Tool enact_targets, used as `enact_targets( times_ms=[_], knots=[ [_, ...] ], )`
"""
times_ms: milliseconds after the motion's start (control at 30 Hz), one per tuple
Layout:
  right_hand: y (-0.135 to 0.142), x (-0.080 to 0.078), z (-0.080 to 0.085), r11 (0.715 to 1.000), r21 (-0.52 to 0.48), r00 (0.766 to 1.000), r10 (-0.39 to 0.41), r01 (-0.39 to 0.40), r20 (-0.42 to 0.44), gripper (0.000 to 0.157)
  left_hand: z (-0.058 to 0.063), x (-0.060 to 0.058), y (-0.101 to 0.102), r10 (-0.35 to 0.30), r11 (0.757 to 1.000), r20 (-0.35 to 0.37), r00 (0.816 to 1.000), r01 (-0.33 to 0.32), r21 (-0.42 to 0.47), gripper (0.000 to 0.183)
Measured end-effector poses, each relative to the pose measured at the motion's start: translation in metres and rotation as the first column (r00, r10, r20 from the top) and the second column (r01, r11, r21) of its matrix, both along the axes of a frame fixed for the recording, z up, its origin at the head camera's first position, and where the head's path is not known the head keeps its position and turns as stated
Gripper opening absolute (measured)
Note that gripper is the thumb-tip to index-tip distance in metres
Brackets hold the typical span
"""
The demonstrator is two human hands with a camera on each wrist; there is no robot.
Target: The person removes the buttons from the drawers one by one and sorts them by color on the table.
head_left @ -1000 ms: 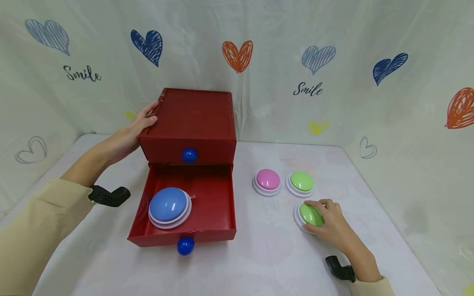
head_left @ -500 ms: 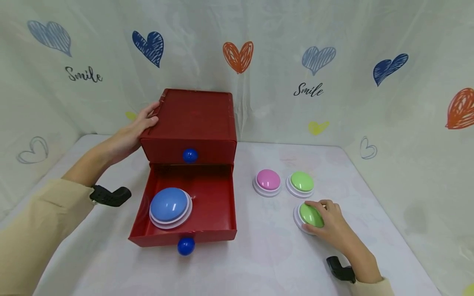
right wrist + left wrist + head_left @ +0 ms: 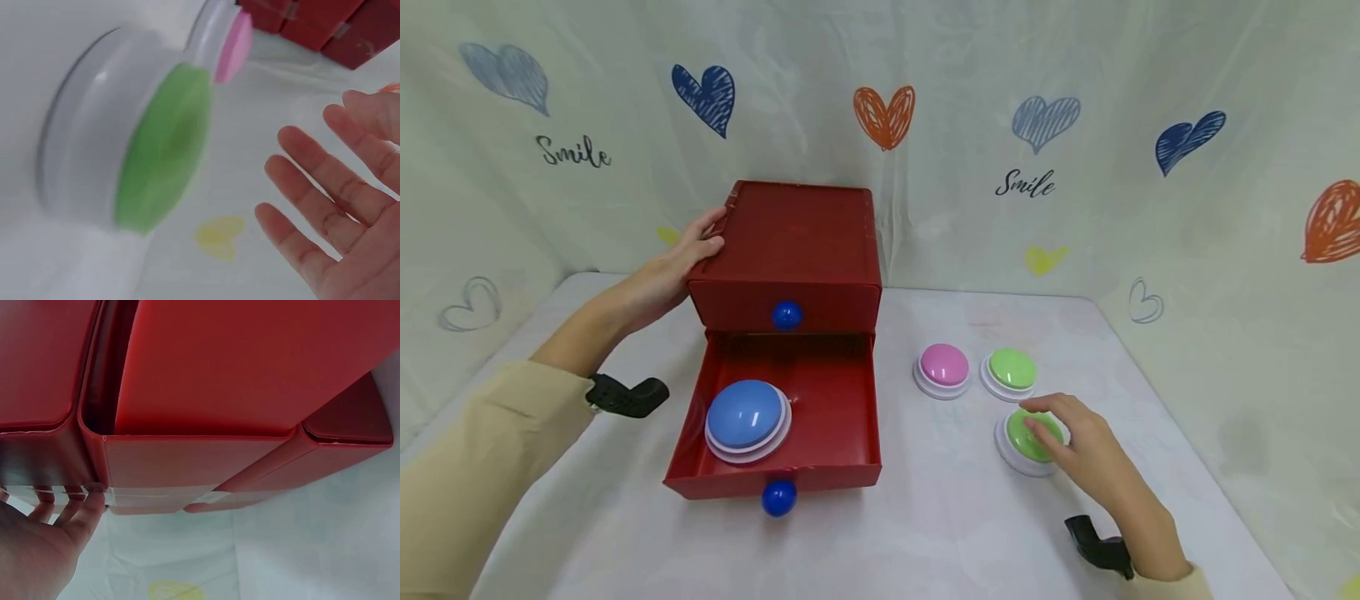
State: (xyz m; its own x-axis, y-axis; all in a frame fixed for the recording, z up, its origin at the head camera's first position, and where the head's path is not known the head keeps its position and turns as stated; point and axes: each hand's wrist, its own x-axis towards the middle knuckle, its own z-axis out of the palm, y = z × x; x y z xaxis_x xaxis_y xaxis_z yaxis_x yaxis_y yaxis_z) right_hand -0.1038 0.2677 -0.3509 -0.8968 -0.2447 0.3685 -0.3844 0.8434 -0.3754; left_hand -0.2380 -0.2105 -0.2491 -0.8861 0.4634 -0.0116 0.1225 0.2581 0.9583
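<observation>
A red two-drawer box (image 3: pixel 805 233) stands at the centre-left, its lower drawer (image 3: pixel 835 433) pulled out. Inside that drawer sits a large blue dome button (image 3: pixel 745 414) on a white base. My left hand (image 3: pixel 662 279) rests against the box's upper left side, the fingers fairly straight along its edge in the left wrist view. At the right, my right hand (image 3: pixel 1086 450) hovers just above the nearer green dome button (image 3: pixel 1026 433), fingers spread. In the right wrist view a gap shows between the fingers (image 3: pixel 300 181) and the green button (image 3: pixel 165 150).
A pink dome button (image 3: pixel 944 364) and another green dome button (image 3: pixel 1012 368) sit on the white table behind my right hand. Blue ball knobs (image 3: pixel 778 498) project from the drawer fronts. A white sheet printed with hearts hangs behind the table.
My right hand has let go of the nearer green button and lifted slightly off it, fingers spreading. The button stays on the table. My left hand keeps its place on the box.
</observation>
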Motion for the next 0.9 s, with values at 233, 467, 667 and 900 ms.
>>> enact_targets(
  times_ms=[233, 467, 667, 900],
  knots=[
    [-0.03, -0.001, 0.019, 0.982, -0.053, 0.976, 0.171, -0.179, -0.133, 0.022, 0.0, 0.001, 0.0, 0.002, 1.0, -0.008, 1.0, -0.002, -0.003, 0.063],
    [-0.071, -0.001, 0.043, 0.906, -0.106, 0.894, 0.377, -0.41, -0.241, 0.023, 0.001, 0.001, 0.0, 0.006, 1.0, -0.011, 1.0, -0.006, -0.005, 0.063],
    [-0.101, 0.001, 0.053, 0.875, -0.104, 0.873, 0.449, -0.472, -0.19, 0.018, 0.0, 0.0, 0.001, 0.004, 1.0, -0.011, 1.0, -0.004, 0.004, 0.063],
    [-0.134, 0.001, 0.058, 0.86, -0.061, 0.86, 0.5, -0.507, -0.101, 0.022, -0.001, 0.0, 0.0, 0.003, 1.0, -0.013, 1.0, -0.003, 0.002, 0.063]
  ],
)
